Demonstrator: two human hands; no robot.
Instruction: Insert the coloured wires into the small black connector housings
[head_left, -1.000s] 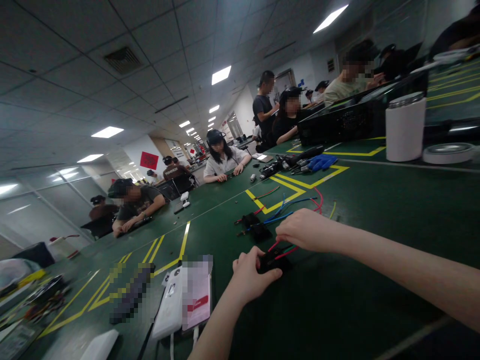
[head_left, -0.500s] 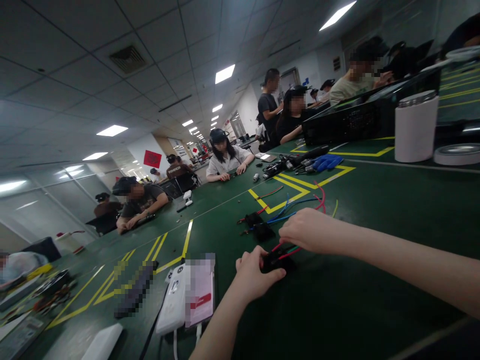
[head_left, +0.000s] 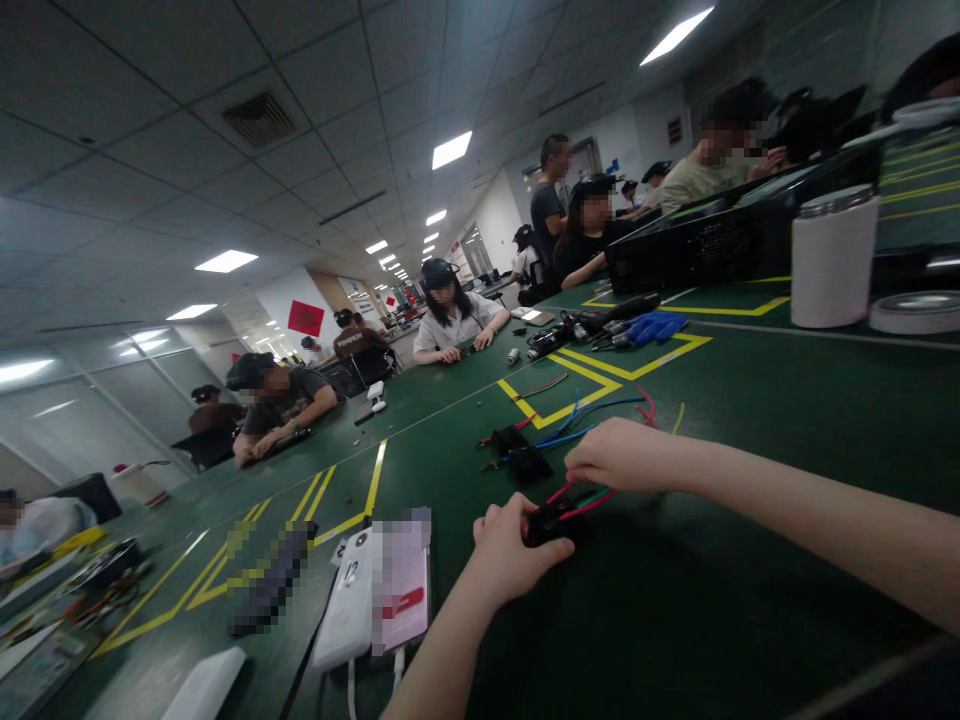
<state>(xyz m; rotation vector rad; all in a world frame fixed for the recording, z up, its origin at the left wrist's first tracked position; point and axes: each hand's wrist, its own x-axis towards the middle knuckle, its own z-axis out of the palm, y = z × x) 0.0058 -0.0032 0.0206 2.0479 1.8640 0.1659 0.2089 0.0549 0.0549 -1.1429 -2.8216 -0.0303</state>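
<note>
On the green table my left hand (head_left: 517, 545) grips a small black block (head_left: 553, 520) from its left side, thumb along the near edge. Red and green wires (head_left: 589, 503) come out of the block toward the right. Above them my right hand (head_left: 607, 458) is closed in a pinch at the wires; its fingertips are partly hidden, and the wires pass beneath it. Just beyond lies a second black block (head_left: 520, 455) with blue and red wires attached. Past my right wrist, the ends of a red wire (head_left: 646, 405) and a yellow-green wire (head_left: 680, 415) stick up.
A white power bank (head_left: 346, 600) and a pink phone (head_left: 405, 590) with cables lie to the left. Tools with blue handles (head_left: 652, 328) lie farther back. A pale pink bottle (head_left: 834, 258) and a tape roll (head_left: 915, 310) stand at right. Other people sit around the table.
My right hand has shifted slightly to the right along the wires, and the wire ends behind it have moved. The left hand stays on the black block.
</note>
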